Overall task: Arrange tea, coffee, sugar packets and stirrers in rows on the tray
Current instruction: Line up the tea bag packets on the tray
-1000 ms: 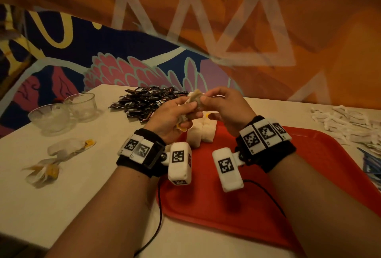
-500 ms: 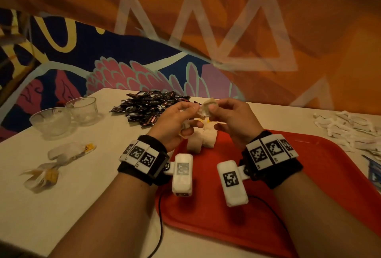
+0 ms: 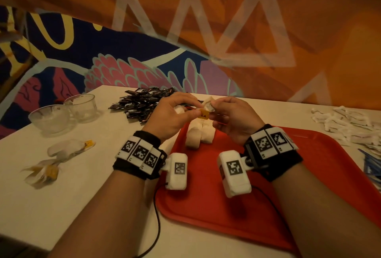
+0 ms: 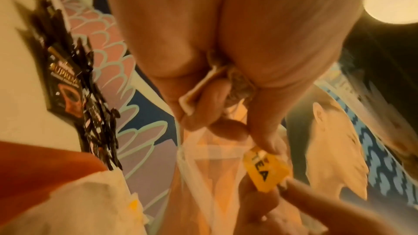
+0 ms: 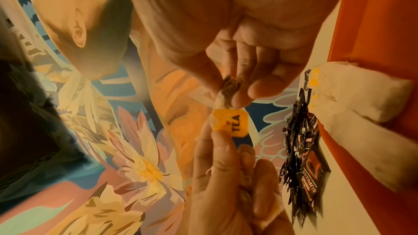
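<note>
Above the far left corner of the red plastic tray [image 3: 268,206], left hand [image 3: 171,117] pinches the yellow paper tag [image 3: 204,115]; right hand [image 3: 233,117] pinches the crumpled white tea bag [image 3: 208,103]. Placed bags lie directly below, equally near both hands.

Tea bags [image 3: 199,134] on tray [image 3: 309,175], coffee sachets [image 3: 142,101] behind-left, bowls [image 3: 61,113] far left, probably sugar packets [image 3: 346,123] right

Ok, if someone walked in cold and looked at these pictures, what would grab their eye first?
Probably the two hands raised over the red tray: the left hand and right hand pinch one tea bag between them, its yellow tag reading TEA. Next, the dark heap of coffee sachets on the table behind the left hand.
</note>
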Demonstrator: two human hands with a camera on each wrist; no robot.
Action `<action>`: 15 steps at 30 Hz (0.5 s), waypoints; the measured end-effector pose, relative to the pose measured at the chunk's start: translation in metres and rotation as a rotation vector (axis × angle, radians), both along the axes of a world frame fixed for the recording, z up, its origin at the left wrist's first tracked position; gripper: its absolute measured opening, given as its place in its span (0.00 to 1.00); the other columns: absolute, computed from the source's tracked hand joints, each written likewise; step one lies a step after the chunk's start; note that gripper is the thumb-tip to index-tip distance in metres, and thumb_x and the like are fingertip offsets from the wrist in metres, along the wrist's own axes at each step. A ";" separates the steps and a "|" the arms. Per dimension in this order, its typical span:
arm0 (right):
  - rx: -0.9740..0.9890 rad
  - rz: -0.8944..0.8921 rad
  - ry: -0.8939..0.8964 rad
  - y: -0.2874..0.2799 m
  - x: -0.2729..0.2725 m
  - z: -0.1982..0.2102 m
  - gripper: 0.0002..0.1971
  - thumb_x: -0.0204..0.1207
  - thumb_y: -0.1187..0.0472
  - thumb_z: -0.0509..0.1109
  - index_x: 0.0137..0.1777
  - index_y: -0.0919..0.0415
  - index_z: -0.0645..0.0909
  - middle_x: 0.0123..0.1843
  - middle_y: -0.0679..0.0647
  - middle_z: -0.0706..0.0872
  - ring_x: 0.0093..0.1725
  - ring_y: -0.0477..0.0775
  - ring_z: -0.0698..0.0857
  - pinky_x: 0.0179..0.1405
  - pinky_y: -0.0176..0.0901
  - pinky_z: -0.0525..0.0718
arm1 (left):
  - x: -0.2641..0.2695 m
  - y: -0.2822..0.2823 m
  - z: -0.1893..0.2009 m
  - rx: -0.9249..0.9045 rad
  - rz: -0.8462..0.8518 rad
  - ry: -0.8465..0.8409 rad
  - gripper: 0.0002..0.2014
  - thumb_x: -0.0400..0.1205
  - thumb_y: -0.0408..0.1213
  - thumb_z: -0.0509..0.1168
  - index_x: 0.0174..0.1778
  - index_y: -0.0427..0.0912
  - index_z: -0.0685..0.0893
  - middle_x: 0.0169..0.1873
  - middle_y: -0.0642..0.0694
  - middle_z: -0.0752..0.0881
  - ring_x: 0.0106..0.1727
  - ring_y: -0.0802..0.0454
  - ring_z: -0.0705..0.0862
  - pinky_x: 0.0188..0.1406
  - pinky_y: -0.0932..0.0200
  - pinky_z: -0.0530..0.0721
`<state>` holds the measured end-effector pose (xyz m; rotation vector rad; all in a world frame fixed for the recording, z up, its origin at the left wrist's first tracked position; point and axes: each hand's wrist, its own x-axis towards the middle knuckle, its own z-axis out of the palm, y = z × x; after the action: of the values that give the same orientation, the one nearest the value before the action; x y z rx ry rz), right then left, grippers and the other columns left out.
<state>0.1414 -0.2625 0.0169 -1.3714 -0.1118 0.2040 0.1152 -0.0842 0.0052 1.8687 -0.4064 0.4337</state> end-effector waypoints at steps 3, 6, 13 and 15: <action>-0.068 0.007 -0.012 -0.002 0.001 0.000 0.07 0.80 0.55 0.72 0.51 0.57 0.80 0.47 0.55 0.90 0.45 0.53 0.87 0.38 0.43 0.82 | 0.006 0.000 -0.003 -0.056 0.078 -0.027 0.08 0.78 0.30 0.75 0.44 0.51 0.91 0.52 0.53 0.85 0.52 0.61 0.84 0.45 0.67 0.79; -0.292 -0.088 -0.250 -0.002 0.002 0.000 0.18 0.74 0.42 0.76 0.56 0.51 0.84 0.57 0.48 0.88 0.58 0.51 0.86 0.46 0.47 0.85 | 0.008 0.001 -0.003 -0.204 0.084 0.014 0.07 0.79 0.31 0.73 0.43 0.49 0.91 0.52 0.51 0.86 0.45 0.59 0.83 0.37 0.70 0.76; -0.479 -0.007 -0.549 0.004 -0.009 0.004 0.01 0.77 0.59 0.77 0.45 0.52 0.87 0.43 0.52 0.93 0.42 0.49 0.92 0.37 0.37 0.84 | 0.000 -0.006 0.001 -0.311 0.093 0.045 0.03 0.83 0.33 0.70 0.47 0.44 0.89 0.36 0.50 0.85 0.26 0.64 0.79 0.22 0.70 0.73; -0.444 -0.024 -0.483 0.004 -0.006 0.003 0.03 0.77 0.62 0.76 0.46 0.55 0.84 0.42 0.57 0.92 0.39 0.53 0.92 0.35 0.41 0.84 | -0.001 -0.008 0.002 -0.327 0.064 0.089 0.03 0.83 0.35 0.69 0.49 0.45 0.88 0.39 0.50 0.85 0.27 0.64 0.79 0.22 0.69 0.73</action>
<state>0.1351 -0.2581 0.0195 -1.8445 -0.4751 -0.1375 0.1145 -0.0919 0.0069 1.5790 -0.2019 0.4298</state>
